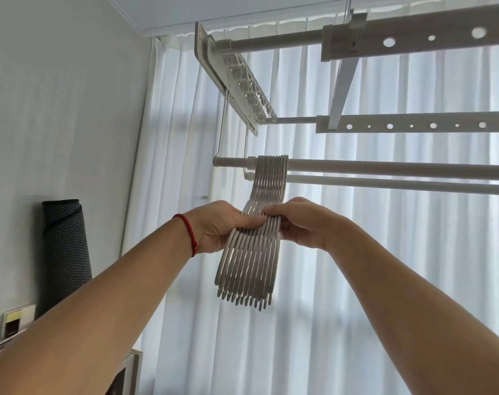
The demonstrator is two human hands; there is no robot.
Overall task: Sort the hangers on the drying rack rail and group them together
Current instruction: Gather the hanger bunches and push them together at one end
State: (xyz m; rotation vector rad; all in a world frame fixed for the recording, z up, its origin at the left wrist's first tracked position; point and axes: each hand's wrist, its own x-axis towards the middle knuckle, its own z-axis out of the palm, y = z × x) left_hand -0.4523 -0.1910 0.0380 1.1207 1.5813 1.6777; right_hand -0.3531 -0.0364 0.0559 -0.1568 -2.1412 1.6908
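- Right now, a tight bundle of grey hangers (267,192) hangs by its hooks from the lower rail (385,167), near that rail's left end.
- Both arms reach up below the rail, and both hands meet at the middle of the bundle.
- Left hand (217,228) grips the bundle from the left side, thumb across the front, fingers curled round the back.
- Right hand (298,223) clutches it from the right side, fingertips (271,210) laid over the front of the hangers, touching the left thumb.
- Below the hands, the hanger arms fan out slightly, their dark tips lined up in a row.
- A red string bracelet (192,236) circles the left wrist.
- Above the rail sit two perforated bars (413,124) of the drying rack, and a second thin rod runs just beneath the rail.
- Behind the rail, white curtains (356,252) glow with daylight.
- Far left of the rail, down by the wall, a rolled dark mat (64,252) stands upright.
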